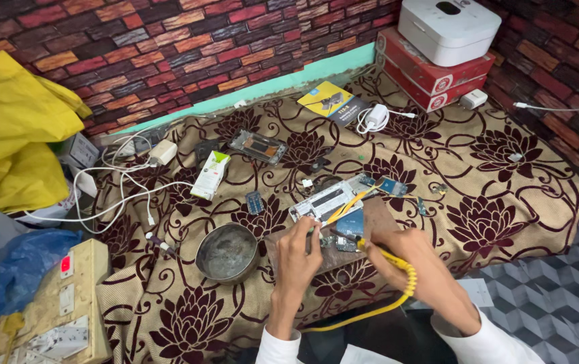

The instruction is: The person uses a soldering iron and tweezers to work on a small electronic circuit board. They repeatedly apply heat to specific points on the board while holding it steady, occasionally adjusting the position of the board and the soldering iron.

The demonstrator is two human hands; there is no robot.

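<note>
My right hand point(407, 259) grips a yellow-handled soldering iron point(397, 264), its coiled yellow cord trailing toward my lap. Its tip points left at small circuit parts point(340, 240) on a brown board point(370, 222). My left hand point(297, 255) pinches something small at the edge of those parts; what it holds is too small to tell. Just beyond lies an opened phone frame point(324, 200) with yellow tweezers point(349, 204) resting across it and a small blue circuit board point(389, 185) beside it.
A round metal bowl point(227, 253) sits left of my hands on the flowered cloth point(505, 182). White chargers and cables point(134, 182) lie at the left, a socket board point(60, 303) at bottom left, red boxes with a white case point(438, 61) at back right.
</note>
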